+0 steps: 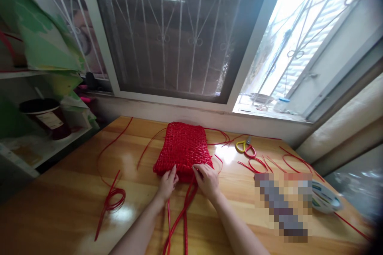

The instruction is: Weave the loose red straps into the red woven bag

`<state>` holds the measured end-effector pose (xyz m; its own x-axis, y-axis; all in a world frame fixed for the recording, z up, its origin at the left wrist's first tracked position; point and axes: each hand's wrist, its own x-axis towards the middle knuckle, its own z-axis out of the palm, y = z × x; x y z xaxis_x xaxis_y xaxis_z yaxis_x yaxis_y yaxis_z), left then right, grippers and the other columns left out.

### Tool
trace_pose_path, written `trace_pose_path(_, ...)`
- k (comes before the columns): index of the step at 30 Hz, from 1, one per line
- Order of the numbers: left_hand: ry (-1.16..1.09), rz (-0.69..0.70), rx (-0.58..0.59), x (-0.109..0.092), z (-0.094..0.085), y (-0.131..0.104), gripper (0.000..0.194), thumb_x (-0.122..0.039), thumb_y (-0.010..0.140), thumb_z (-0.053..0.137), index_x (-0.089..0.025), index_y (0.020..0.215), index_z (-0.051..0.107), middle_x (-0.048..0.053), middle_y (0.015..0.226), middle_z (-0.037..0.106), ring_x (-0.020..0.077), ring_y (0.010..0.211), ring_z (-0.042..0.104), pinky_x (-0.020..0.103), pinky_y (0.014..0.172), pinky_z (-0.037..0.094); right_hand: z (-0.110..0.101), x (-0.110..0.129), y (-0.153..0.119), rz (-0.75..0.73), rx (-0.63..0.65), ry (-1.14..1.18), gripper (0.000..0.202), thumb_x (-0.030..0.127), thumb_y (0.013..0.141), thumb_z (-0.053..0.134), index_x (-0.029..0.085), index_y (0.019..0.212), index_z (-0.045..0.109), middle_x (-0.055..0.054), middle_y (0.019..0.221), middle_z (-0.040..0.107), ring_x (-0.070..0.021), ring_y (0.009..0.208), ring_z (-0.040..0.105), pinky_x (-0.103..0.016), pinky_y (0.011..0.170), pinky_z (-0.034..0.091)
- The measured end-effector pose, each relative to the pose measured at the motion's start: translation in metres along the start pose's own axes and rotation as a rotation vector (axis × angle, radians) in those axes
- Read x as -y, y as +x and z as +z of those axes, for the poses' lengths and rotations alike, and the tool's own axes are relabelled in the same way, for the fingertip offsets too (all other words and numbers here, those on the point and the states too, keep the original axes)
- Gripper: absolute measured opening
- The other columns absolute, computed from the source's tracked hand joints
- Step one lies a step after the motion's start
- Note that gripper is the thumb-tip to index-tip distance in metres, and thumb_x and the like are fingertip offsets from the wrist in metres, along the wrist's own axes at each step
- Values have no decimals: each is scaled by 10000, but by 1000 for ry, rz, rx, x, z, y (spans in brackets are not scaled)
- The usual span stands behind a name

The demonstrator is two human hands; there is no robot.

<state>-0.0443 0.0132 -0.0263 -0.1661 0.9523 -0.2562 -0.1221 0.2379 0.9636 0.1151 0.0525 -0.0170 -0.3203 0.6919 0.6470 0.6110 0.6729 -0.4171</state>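
A red woven bag (185,143), made of thin glossy strands, lies on the wooden table in front of me. My left hand (168,183) grips its near edge on the left, thumb on top and fingers curled below. At the same edge, farther right, my right hand (207,180) pinches the weave with thumb and forefinger. Whether a single strand is between those fingertips is too small to tell. Long red cords (179,221) run from the near edge toward me, between my forearms, some crossing. The bag's underside is hidden.
A coil of red cord (115,200) lies left on the table (140,207). To the right are scissors (245,148) with yellow and red handles, loose red strands (259,165) and a white roll (325,197). A dark cup (48,119) stands on the left shelf. A barred window is behind.
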Motion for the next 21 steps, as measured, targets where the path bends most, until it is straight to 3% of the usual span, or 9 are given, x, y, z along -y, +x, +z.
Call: trace_pose_path(21, 2, -9, -3, -2, 1, -1, 566, -729, 631, 334, -183, 483, 311, -79, 401, 221, 43, 364, 176, 201, 387, 99, -6, -1, 4, -56, -61, -73, 189, 224, 837, 438, 192, 826, 624, -39, 739, 660, -144, 656, 583, -252, 640, 431)
